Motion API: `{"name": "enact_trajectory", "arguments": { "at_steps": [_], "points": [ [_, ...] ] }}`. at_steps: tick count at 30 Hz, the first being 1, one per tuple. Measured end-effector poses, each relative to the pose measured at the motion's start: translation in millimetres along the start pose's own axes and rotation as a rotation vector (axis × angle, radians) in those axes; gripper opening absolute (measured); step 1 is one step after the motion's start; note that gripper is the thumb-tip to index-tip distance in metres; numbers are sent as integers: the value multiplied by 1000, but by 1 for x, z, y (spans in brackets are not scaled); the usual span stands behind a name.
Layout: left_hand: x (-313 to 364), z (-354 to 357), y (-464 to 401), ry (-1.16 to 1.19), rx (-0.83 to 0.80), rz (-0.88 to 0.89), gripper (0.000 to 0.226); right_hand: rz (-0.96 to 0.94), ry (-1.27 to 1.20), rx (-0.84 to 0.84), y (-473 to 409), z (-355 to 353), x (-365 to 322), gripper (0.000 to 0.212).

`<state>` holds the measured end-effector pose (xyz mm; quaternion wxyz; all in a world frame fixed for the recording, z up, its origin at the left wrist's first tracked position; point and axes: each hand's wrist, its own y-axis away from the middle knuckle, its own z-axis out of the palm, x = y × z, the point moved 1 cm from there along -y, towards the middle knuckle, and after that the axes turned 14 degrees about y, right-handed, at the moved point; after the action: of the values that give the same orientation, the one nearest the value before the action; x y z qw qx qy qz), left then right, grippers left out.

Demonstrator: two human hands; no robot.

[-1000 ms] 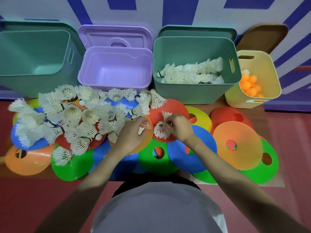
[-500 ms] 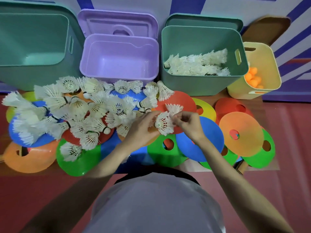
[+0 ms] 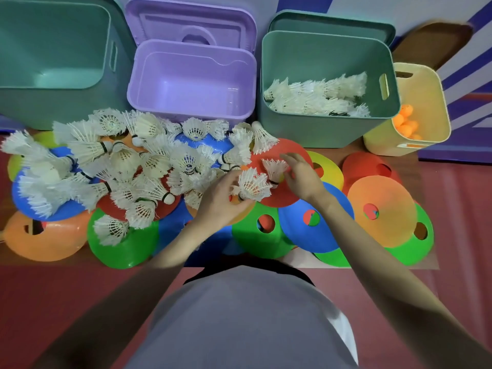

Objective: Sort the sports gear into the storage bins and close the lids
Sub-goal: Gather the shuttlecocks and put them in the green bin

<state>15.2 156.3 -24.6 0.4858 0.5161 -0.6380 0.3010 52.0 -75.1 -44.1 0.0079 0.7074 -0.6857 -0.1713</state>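
Red flooring carries a spread of flat coloured cones (image 3: pixel 383 209) under a shuttlecock pile (image 3: pixel 119 171). Nearest, the left hand (image 3: pixel 218 203) pinches a shuttlecock (image 3: pixel 253 185) by its cork, skirt fanned up and right; the right hand (image 3: pixel 299 174) pinches a second shuttlecock (image 3: pixel 274 167), feathers pointing up-left. Gathering seems underway; next, carry both beyond the cones into the green bin (image 3: pixel 330 129), already holding shuttlecocks.
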Motion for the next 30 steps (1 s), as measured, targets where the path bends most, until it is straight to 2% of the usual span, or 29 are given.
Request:
{"name": "enact_trajectory", "arguments": {
  "at_steps": [3,6,8,10,13,15,21,27,30],
  "points": [
    [-2,3,2,-11,5,-25,65,-46,64,-53,-7,1,-1,35],
    [-2,6,4,-30,23,-59,68,20,89,-7,-7,-4,-1,16],
    [2,8,5,-21,38,-78,66,38,85,77,1,-9,1,15],
    [6,10,6,-10,56,-86,62,7,-30,221,15,-19,1,13],
    [12,15,7,-11,60,-103,58,-100,-275,453,44,-44,-6,10],
    [16,18,5,-3,61,-118,56,-185,-350,516,60,-54,-10,9],
    [34,33,-6,49,18,-85,63,-336,-380,391,71,-39,-10,10],
    [41,37,-12,79,24,-89,56,-342,-434,334,64,-41,-8,13],
    [39,34,-13,118,55,-103,57,-231,-630,303,57,-46,-14,15]
  ]
}}
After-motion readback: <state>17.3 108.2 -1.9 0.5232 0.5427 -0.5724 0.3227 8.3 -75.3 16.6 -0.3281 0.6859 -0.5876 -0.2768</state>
